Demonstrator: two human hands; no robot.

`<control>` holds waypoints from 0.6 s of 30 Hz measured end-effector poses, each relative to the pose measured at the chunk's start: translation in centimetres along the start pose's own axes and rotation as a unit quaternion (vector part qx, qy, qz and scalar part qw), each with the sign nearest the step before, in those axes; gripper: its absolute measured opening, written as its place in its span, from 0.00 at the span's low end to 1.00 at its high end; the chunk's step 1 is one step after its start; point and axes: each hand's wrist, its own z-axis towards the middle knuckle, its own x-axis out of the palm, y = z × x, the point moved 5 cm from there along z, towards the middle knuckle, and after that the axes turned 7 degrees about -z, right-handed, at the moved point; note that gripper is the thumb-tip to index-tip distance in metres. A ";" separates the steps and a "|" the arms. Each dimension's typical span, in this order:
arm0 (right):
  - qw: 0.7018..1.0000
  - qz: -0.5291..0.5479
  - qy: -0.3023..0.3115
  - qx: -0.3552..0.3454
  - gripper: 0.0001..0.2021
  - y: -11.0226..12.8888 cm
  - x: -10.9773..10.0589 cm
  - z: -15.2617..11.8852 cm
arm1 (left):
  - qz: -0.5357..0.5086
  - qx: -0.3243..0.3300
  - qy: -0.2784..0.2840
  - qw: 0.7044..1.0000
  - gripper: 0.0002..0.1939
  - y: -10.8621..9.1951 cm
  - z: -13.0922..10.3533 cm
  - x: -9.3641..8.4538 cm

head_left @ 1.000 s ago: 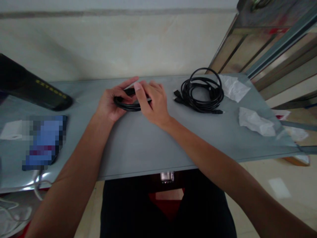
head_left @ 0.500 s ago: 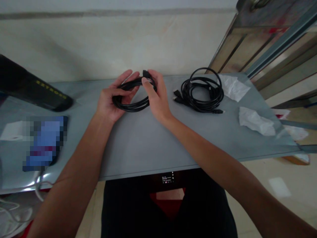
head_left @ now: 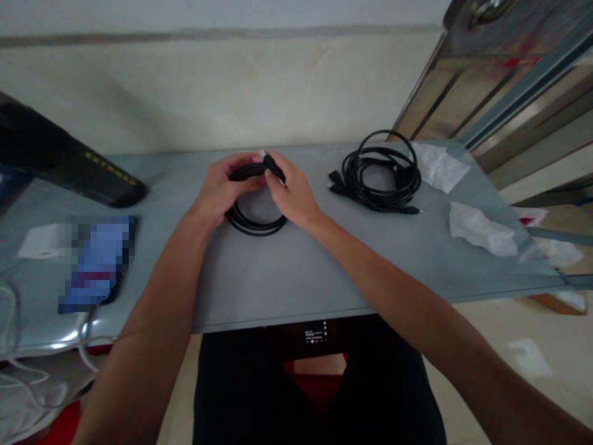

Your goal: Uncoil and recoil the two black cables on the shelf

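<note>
A coiled black cable is held between both my hands over the grey table. My left hand is closed around the coil's left and far side, with the thumb reaching in across the loops. On the right side, my right hand grips the coil together with the cable's end. That end's black plug has a metal tip and points up and away, beside my right thumb. To the right, apart from my hands, lie more coiled black cables with several plugs showing.
Two crumpled white wrappers, a far one and a nearer one, lie at the table's right. On the left are a phone with a white cord and a dark cylinder with yellow lettering. A wall runs behind the table.
The held coil has come lower, nearer the table's front, and is tilted differently. The plug now shows its metal tip. My left fingers have closed around the coil.
</note>
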 end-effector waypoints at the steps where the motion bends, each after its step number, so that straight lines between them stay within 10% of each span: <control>1: 1.000 -0.015 0.013 -0.006 0.24 0.0 0.1 0.0 | 0.037 0.012 0.007 0.999 0.24 0.0 0.0 0.0; 13: 0.982 -0.168 0.085 0.016 0.29 1.1 0.8 -1.9 | 0.089 0.053 0.002 0.995 0.11 -0.8 -0.7 0.7; 18: 0.989 -0.148 0.022 -0.008 0.29 5.3 -3.9 -3.6 | 0.194 0.087 0.034 0.977 0.07 -0.6 -0.6 0.3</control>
